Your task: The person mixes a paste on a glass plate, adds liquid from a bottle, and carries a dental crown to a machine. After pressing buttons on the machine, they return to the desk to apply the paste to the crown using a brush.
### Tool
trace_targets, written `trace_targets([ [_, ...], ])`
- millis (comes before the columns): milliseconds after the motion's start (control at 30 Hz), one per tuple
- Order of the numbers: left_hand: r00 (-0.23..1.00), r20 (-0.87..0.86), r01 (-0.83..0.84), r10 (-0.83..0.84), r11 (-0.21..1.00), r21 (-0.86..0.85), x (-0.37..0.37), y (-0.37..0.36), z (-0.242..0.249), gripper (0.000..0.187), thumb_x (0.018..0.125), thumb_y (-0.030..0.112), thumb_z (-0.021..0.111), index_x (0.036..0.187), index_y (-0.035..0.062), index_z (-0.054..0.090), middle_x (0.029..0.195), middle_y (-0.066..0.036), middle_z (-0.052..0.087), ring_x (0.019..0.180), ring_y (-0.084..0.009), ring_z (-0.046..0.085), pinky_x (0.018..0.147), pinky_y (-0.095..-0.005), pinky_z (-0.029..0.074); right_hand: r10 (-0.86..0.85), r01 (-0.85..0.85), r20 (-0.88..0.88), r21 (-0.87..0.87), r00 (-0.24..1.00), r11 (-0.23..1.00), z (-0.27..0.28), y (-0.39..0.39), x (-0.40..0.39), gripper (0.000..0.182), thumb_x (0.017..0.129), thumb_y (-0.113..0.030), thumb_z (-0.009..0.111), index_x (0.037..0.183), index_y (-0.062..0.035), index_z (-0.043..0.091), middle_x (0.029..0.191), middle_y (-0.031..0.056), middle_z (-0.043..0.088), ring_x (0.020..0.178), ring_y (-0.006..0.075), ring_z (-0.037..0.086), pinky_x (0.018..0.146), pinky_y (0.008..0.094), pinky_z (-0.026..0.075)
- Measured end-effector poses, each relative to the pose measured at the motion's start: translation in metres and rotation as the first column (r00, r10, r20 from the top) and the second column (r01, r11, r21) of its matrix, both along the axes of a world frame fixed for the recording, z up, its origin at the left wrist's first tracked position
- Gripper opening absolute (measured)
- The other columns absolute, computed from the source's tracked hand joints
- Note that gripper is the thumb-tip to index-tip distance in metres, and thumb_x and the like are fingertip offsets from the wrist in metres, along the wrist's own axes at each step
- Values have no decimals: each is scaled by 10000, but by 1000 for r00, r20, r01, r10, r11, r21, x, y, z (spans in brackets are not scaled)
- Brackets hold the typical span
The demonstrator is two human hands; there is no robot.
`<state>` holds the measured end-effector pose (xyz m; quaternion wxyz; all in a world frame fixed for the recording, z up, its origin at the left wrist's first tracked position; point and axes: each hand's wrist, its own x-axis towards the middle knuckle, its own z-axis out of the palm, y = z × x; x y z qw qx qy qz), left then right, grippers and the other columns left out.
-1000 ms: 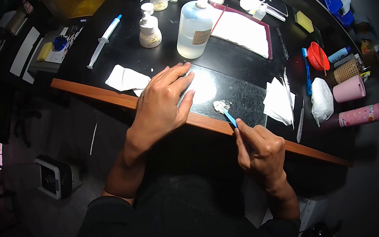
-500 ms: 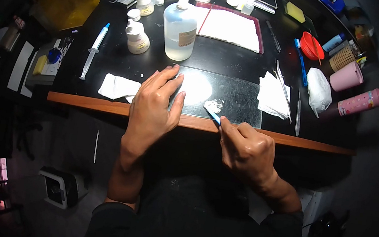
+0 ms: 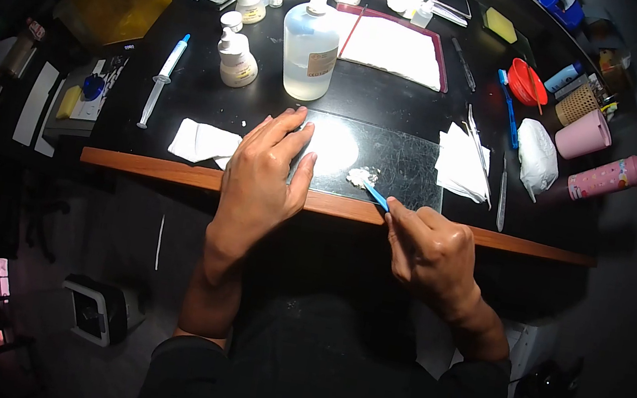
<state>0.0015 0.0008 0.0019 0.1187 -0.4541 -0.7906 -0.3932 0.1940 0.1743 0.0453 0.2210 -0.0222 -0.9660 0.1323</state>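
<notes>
My right hand pinches a small blue spatula, whose tip touches a white paste-like heap. That heap lies on a clear glass slab at the front of the black table. My left hand rests with fingers stretched over the slab's left end, holding nothing. Beside it on the left is a folded white tissue. Just behind the left fingertips stands a large clear bottle of liquid. Tweezers lie on white tissues right of the slab.
On the left are a syringe and small jars. Behind the slab lies a red tray with white paper. To the right are a metal tool, a toothbrush, a red bowl and a pink cup.
My right hand and the spatula have shifted slightly to the right. The white heap looks more gathered at the spatula's tip. My left hand stays nearly in place, and the view has shifted slightly.
</notes>
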Motion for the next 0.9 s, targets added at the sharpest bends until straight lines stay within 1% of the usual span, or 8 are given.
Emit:
trace_targets([
  [167,1000,-14,-3,3,1000,10,0,-1,1,305,919,42,732,1198,-80,733,1313,-243,703,1244,-410,675,1088,-464,513,35,-35,-76,1,997,999,3,10,0,248,872,-67,799,1116,-21,788,620,44,537,466,171,548,437,330,435],
  [200,1000,-14,-5,5,1000,11,0,-1,1,304,917,42,733,1196,-79,733,1312,-242,703,1243,-410,675,1086,-463,514,66,-65,-110,8,992,998,-2,14,-1,267,857,-58,813,1122,-37,796,617,23,519,467,141,517,429,322,394],
  [300,1000,-18,-8,8,1000,18,0,0,0,302,914,43,735,1193,-75,735,1307,-240,705,1240,-410,675,1083,-461,516,172,-162,-126,83,977,983,-9,28,-2,260,859,-69,821,1117,-49,801,615,10,515,452,121,476,419,323,350],
  [400,1000,-12,-12,13,1000,17,0,0,0,303,915,45,735,1195,-71,737,1310,-237,705,1242,-410,674,1088,-461,513,169,-153,-97,152,981,976,-7,29,-5,245,863,-86,828,1106,-61,806,615,1,509,441,124,441,414,328,315],
  [500,1000,-24,-12,13,1000,6,0,-1,-1,306,916,48,735,1199,-69,738,1318,-235,704,1245,-411,673,1094,-466,509,149,-133,-106,143,983,981,-9,28,-12,226,871,-110,831,1090,-61,805,606,9,504,442,145,476,416,336,346],
  [700,1000,-12,-10,10,1000,1,1,-1,0,308,919,51,733,1202,-70,738,1324,-233,703,1247,-415,672,1096,-470,507,61,-60,6,-44,998,997,1,17,-7,195,889,-93,804,1078,-46,798,625,66,585,483,213,604,442,362,444],
  [800,1000,-7,-6,6,1000,6,0,0,1,309,918,48,733,1203,-72,737,1322,-233,704,1244,-416,673,1094,-469,509,53,-60,-71,-94,996,994,-2,20,-11,193,894,-86,795,1081,-40,796,637,84,607,487,227,615,444,368,452],
  [900,1000,-5,-8,8,1000,8,0,0,1,309,916,45,735,1201,-72,736,1318,-233,705,1240,-414,675,1089,-467,512,67,-69,-18,-88,998,994,-2,19,-9,200,893,-91,798,1086,-37,797,623,76,594,477,213,601,438,361,444],
])
